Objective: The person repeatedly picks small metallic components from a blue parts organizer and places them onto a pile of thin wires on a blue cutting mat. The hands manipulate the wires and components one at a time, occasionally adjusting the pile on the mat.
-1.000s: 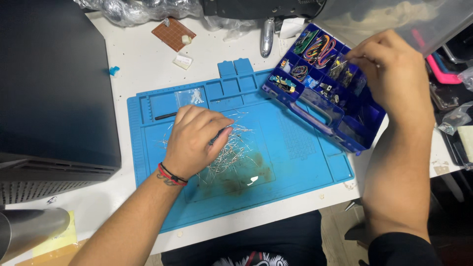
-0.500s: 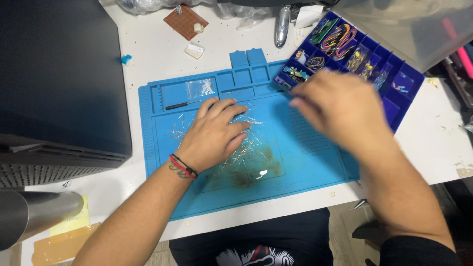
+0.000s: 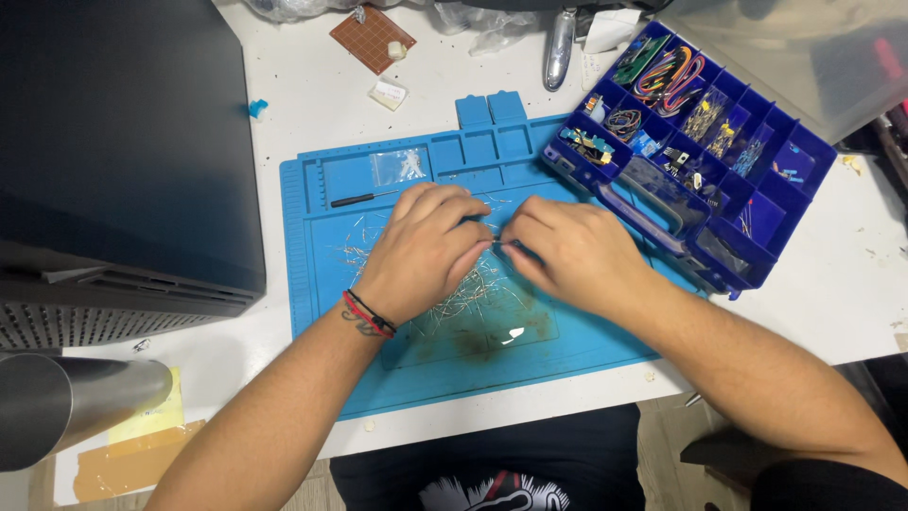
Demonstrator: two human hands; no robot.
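My left hand rests palm down on a heap of thin metal wire leads spread over a blue silicone work mat. My right hand lies beside it on the mat, fingertips meeting those of the left over the heap. Both sets of fingers pinch at something small and dark between them; what it is I cannot make out. A red and black band circles my left wrist.
An open blue compartment box of small electronic parts sits at the mat's right. A thin black screwdriver and a small clear bag lie on the mat's top. A large black case stands left; a brown perfboard lies behind.
My right hand has come from the compartment box down onto the mat, meeting the left hand over the wire heap. The left hand stayed on the heap.
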